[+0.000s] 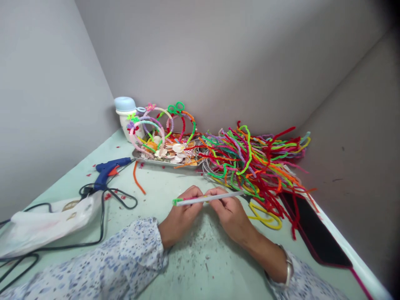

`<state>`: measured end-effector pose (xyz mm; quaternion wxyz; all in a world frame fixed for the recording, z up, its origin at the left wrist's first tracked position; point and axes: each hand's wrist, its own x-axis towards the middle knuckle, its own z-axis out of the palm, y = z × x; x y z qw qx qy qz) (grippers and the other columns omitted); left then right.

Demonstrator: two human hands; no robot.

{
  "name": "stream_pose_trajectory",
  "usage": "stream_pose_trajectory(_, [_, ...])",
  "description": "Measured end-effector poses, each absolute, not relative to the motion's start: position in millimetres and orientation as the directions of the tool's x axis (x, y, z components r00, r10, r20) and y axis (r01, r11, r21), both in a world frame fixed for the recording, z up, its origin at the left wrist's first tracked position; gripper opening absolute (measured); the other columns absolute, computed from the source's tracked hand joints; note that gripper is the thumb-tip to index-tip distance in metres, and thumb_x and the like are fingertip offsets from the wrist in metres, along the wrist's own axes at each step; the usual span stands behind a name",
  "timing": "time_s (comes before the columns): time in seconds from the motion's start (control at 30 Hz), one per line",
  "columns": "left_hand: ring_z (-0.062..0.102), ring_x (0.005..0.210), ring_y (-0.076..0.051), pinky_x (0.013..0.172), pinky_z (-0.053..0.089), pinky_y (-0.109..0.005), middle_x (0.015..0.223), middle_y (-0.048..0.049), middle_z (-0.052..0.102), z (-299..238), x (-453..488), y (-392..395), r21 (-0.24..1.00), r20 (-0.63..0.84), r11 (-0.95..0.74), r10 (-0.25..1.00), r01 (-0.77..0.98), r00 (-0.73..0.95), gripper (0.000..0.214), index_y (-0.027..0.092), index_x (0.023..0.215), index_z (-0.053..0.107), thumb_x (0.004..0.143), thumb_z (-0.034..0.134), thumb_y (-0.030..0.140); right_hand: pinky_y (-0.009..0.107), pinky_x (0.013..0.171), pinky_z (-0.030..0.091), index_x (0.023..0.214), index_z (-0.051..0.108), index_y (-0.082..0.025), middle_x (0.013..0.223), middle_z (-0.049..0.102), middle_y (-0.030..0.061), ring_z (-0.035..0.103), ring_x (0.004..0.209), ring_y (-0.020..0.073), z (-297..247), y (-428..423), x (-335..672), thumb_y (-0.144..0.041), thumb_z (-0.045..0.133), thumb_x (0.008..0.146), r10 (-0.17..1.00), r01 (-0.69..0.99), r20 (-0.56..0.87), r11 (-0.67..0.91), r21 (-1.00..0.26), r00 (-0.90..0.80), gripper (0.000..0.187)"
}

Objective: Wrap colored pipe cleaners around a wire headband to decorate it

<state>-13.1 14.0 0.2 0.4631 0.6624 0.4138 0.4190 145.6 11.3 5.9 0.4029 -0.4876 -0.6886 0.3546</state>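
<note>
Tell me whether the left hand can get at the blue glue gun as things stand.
Probably yes: the blue glue gun lies uncovered, with just a thin orange pipe cleaner and black cord between. The left hand would likely need to release the pale strip first.

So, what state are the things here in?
Strip, held, slightly tilted
Left hand, gripping strip
Right hand, gripping strip
Glue gun, lying flat
Bottle, upright, lidded
Tray, filled
Headbands, upright
Fuzzy stems, heaped loosely
Yellow handles, lying flat
Black panel, partly covered
White wrapping, crumpled
Cord, loosely looped

Pale, blue-spotted sleeves point(109, 256) are worn with a silvery bangle point(289, 268).
</note>
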Motion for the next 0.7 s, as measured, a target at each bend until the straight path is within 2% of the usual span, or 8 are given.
stream_pose_trajectory(0.17, [0.035, 0.064, -0.012, 0.062, 0.03, -0.025, 0.069, 0.0035, 0.036, -0.1, -13.2, 13.4, 0.956, 0.175, -0.237, 0.932, 0.171, 0.317, 0.022, 0.019, 0.069, 0.04, 0.091, 0.041, 0.023, 0.027, 0.069, 0.039, 0.074, 0.059, -0.019, 0.074, 0.058, 0.0006, 0.052, 0.073, 0.0163, 6.3, 10.8, 145.7, -0.031, 0.047, 0.091, 0.964, 0.411, 0.196, 0.254, -0.875, -0.178, 0.024])
stream_pose_trajectory(0.4, [0.037, 0.066, -0.013, 0.065, 0.032, -0.026, 0.07, 0.0029, 0.036, 2.9, -11.8, 12.6, 0.941, 0.206, -0.276, 0.927, 0.198, 0.313, 0.024, 0.02, 0.069, 0.039, 0.092, 0.041, 0.023, 0.026, 0.061, 0.039, 0.074, 0.059, -0.019, 0.07, 0.057, 0.0004, 0.051, 0.069, 0.0158, 3.4, 11.0, 145.0, -0.034, 0.048, 0.089, 0.98, 0.331, 0.121, 0.168, -0.929, -0.157, 0.024])
stream_pose_trajectory(0.7, [0.039, 0.068, -0.014, 0.064, 0.032, -0.027, 0.07, 0.002, 0.039, 4.0, -12.5, 13.1, 0.933, 0.216, -0.291, 0.924, 0.212, 0.316, 0.023, 0.019, 0.069, 0.042, 0.091, 0.042, 0.024, 0.024, 0.053, 0.031, 0.074, 0.056, -0.019, 0.061, 0.044, -0.004, 0.039, 0.057, 0.0126, -0.1, 11.6, 146.0, -0.034, 0.046, 0.09, 0.979, 0.29, 0.073, 0.127, -0.949, -0.192, 0.024])
